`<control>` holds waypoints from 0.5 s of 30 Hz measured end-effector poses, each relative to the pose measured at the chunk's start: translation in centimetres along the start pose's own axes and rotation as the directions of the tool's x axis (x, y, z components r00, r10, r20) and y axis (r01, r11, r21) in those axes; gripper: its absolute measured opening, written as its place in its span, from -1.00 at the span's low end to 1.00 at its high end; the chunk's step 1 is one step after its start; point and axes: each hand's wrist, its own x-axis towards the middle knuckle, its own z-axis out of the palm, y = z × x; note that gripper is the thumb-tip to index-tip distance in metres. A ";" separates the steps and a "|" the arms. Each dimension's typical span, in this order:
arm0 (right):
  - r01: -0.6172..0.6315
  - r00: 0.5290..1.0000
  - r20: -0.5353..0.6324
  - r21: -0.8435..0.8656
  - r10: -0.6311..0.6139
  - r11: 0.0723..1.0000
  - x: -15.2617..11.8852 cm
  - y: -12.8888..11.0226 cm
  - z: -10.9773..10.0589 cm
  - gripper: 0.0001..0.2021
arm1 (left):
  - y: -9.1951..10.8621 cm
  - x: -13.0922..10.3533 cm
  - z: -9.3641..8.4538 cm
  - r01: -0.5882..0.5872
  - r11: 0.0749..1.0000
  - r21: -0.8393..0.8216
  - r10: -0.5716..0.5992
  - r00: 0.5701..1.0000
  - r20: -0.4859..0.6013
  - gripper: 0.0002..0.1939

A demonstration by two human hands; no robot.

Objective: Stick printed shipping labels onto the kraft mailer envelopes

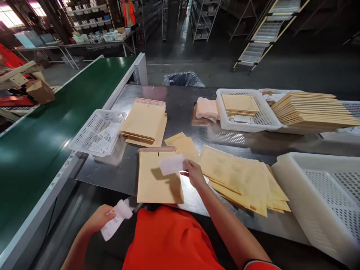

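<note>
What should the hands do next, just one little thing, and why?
Probably lower the right hand, so the pale slip meets the big brown envelope nearest the red shirt. The slip seems to be above it, with a shadow falling there, while the left hand already holds white papers.

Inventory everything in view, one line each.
Metal table: one, grey, centre
Conveyor: one, green, left
Mailers: many, tan/yellow, table
Small baskets: several, white, table sides
Large basket: one, white, right
Wrapped bundle: one, pink, table
Lined bin: one, clear liner, behind
Box: one, brown, left
Ladder: one, yellow-railed, back
Shelving: several, grey/white, back
People: two, orange/red, left
Slips: several, white, hands/left basket
Shirt: one, red, bottom
Hands: two, bare, front
</note>
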 end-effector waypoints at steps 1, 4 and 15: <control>0.067 0.997 -0.023 -0.035 -0.068 0.997 -0.1 0.5 0.0 -0.53 | -0.3 -0.2 -0.1 -0.009 0.999 0.041 0.010 0.999 -0.032 -0.60; 0.279 0.960 0.056 -0.167 -0.273 0.946 -1.9 3.5 1.9 -0.65 | 1.5 0.7 1.1 -0.169 0.980 0.109 0.173 0.985 -0.025 -0.68; 0.622 0.781 0.600 -0.774 -0.177 0.121 -4.6 10.7 5.9 -0.57 | 6.6 10.5 5.9 -0.256 0.743 0.619 0.157 0.965 0.210 -0.81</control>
